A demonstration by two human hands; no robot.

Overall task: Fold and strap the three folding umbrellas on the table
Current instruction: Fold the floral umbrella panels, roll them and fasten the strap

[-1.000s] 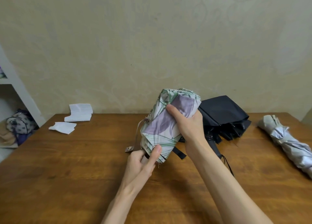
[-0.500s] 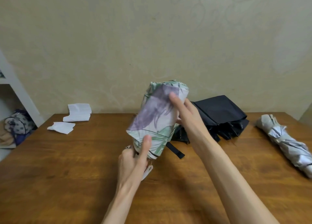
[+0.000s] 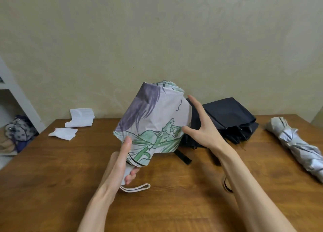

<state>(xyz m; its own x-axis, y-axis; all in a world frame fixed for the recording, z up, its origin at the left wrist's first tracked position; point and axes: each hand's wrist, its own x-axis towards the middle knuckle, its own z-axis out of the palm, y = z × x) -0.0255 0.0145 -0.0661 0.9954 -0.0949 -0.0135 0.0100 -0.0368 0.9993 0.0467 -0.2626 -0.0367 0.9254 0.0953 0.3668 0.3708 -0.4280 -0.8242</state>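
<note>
A person's left hand (image 3: 122, 163) grips the handle of a floral-print umbrella (image 3: 153, 119) above a wooden bench (image 3: 52, 179). The thumb is pressed up against the canopy's lower edge, and the pale wrist strap (image 3: 136, 188) loops out below the palm. The umbrella stands tilted, its fabric loose. The right hand (image 3: 201, 128), fingers straight and spread, touches the canopy's right side with its thumb. Just behind, a black umbrella (image 3: 232, 116) lies loosely collapsed on the bench. A bundled silver umbrella (image 3: 297, 144) lies well apart at the right edge. White paper sheets (image 3: 80, 115) sit far left, near a dotted bag (image 3: 19, 130).
</note>
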